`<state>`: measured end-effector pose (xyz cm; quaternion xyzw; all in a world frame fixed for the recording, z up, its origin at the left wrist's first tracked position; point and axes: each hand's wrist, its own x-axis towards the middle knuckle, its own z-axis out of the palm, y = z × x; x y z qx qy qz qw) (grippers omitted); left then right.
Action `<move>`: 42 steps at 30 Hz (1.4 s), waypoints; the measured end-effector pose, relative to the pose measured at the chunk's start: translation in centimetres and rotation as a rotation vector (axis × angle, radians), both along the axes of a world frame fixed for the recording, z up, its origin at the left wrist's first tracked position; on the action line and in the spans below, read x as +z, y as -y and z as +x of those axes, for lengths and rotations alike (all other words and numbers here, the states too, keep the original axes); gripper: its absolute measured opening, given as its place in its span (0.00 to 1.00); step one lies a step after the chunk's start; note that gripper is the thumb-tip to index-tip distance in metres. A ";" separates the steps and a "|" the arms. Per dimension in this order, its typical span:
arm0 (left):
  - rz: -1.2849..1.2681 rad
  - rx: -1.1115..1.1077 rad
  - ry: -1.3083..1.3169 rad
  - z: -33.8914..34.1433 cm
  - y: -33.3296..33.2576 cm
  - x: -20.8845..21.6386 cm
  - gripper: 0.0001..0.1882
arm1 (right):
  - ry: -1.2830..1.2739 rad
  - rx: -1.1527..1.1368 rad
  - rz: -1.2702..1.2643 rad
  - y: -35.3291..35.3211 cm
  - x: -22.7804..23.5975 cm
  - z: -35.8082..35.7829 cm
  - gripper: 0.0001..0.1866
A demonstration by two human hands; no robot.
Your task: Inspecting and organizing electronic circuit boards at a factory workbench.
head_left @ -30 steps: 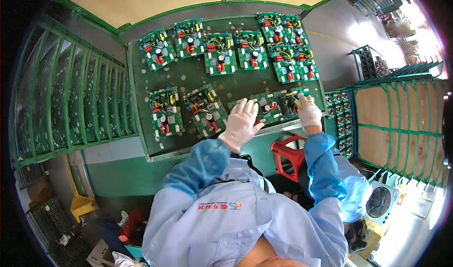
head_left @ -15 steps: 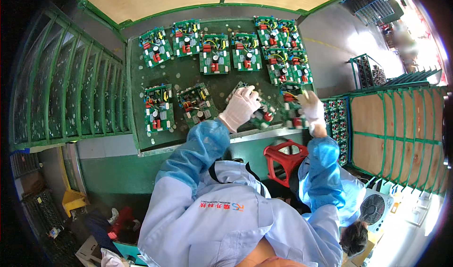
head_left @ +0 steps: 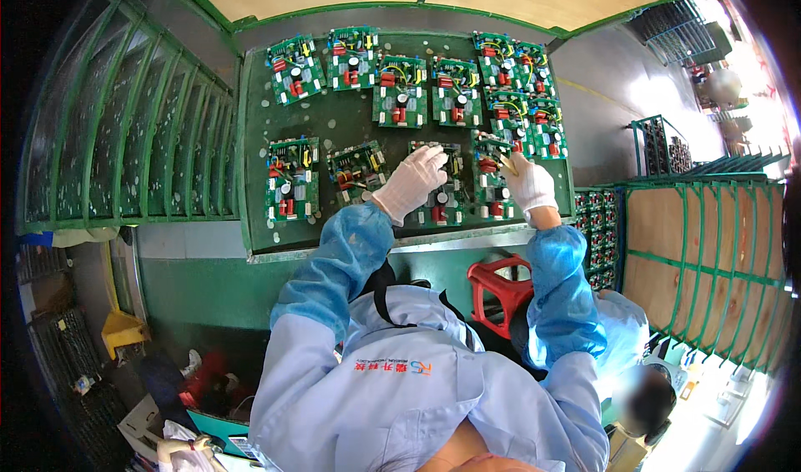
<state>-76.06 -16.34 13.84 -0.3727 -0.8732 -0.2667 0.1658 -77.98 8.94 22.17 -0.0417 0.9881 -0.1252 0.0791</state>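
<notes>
My left hand [head_left: 414, 185], in a white glove, is closed at the left edge of a green circuit board [head_left: 440, 209], its fingers bent over the upper part and hiding some of it. To its right, my gloved right hand [head_left: 531, 187] reaches over the right edge of another circuit board [head_left: 490, 190]. Thumb and fingers pinch together above that board's upper part, by its yellow wire; what is between them is too small to tell. Both boards lie side by side near the bench's front edge and carry red, black and white parts.
Further circuit boards [head_left: 400, 92] stand in a back row on the dark green bench [head_left: 355, 122], several grouped at its right. Two more [head_left: 292, 180] lie left of my hands. A red stool [head_left: 498, 293] is below the front edge. Green racks [head_left: 125, 130] flank the bench; another person sits at lower right.
The board under my left hand, tilted before, now lies straight and farther left. My right hand and the board beside it have shifted left, away from the bench's right edge. The view has swung slightly.
</notes>
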 end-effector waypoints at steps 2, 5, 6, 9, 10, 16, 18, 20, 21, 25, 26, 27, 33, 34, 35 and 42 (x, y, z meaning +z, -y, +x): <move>0.037 0.096 -0.002 0.1 -0.1 -0.3 0.15 | 0.070 -0.004 0.044 0.0 0.0 -0.2 0.14; 0.108 0.171 0.069 1.2 0.1 0.5 0.17 | 0.123 -0.034 0.070 0.3 -2.0 0.0 0.15; 0.159 0.212 0.092 1.7 0.3 1.4 0.17 | 0.090 -0.087 0.009 0.1 -3.0 0.3 0.17; 0.219 0.397 0.091 3.2 3.0 3.9 0.17 | 0.120 -0.176 -0.085 -0.3 -4.3 0.8 0.14; 0.255 0.472 0.052 3.7 4.5 4.1 0.15 | -0.029 -0.113 -0.127 -0.5 -4.2 1.2 0.12; -0.107 1.222 -0.085 6.2 14.7 2.6 0.24 | -0.075 0.017 -0.334 -1.0 -4.8 2.7 0.17; -0.002 1.347 0.263 7.0 17.7 0.1 0.27 | -0.014 0.046 -0.400 -0.4 -5.0 2.5 0.18; 0.085 1.333 0.359 7.4 18.6 -0.2 0.24 | -0.033 0.176 -0.437 0.3 -4.9 2.2 0.20; -0.016 1.328 0.355 7.3 18.6 0.3 0.20 | 0.183 0.053 -0.529 0.6 -4.4 2.1 0.19; -0.150 1.270 0.115 6.9 16.6 0.6 0.20 | 0.516 -0.221 -0.976 2.5 -0.9 1.8 0.18; -0.126 1.258 0.101 6.5 16.5 0.3 0.20 | 0.510 -0.216 -0.979 2.4 -1.3 2.1 0.18; -0.079 1.263 0.129 6.5 16.4 0.1 0.21 | 0.536 -0.228 -1.055 2.3 -2.3 2.1 0.17; -0.001 1.278 0.433 6.1 13.9 -0.3 0.33 | 0.264 -0.068 -0.579 7.9 -4.8 2.7 0.17; 0.006 1.270 0.468 6.2 12.9 0.0 0.34 | 0.206 -0.041 -0.443 8.9 -4.2 3.1 0.21; -0.062 1.252 0.285 6.4 11.3 0.4 0.33 | 0.188 -0.036 -0.372 9.7 -4.2 3.5 0.23; -0.141 1.232 0.132 6.6 6.0 1.8 0.41 | 0.021 -0.061 -0.167 13.6 -4.3 5.2 0.16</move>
